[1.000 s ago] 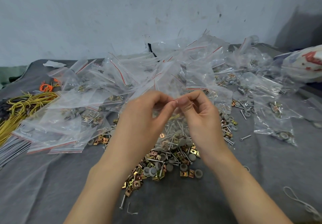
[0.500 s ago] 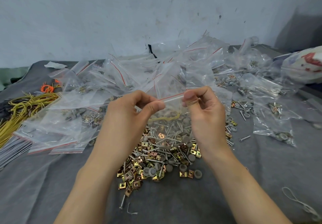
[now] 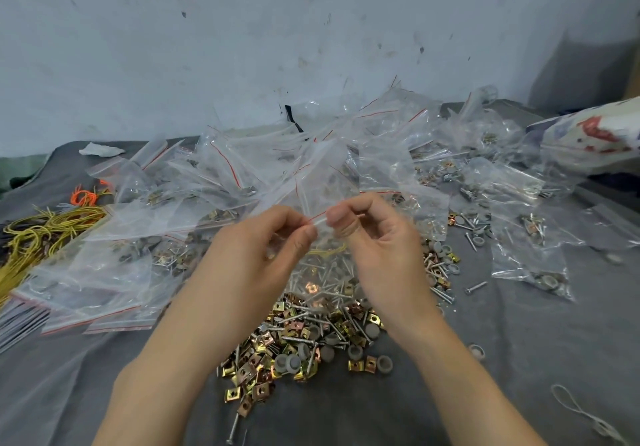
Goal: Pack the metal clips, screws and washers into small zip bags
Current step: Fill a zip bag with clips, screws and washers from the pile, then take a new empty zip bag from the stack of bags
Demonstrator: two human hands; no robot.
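left hand [image 3: 256, 258] pinches zip bag [image 3: 323, 267] top edge | right hand [image 3: 379, 248] pinches same edge | clips, screws, washers [image 3: 304, 334] heaped beneath hands

zip bags [image 3: 225, 182] clear, red-striped | clips [image 3: 252, 386] gold | cloth [image 3: 519, 359] grey | wires [image 3: 41, 234] yellow

Ahead of me rises a pale blue-white wall [image 3: 242, 47], flecked with dark specks and scuffs. A grey shadow [image 3: 581, 71] darkens it at the far right. Below, a wrinkled grey cloth [image 3: 519, 359] covers the surface before me, from the near edge back to the wall. At the far left a green patch [image 3: 17, 171] shows beyond the cloth. The light is soft and even.
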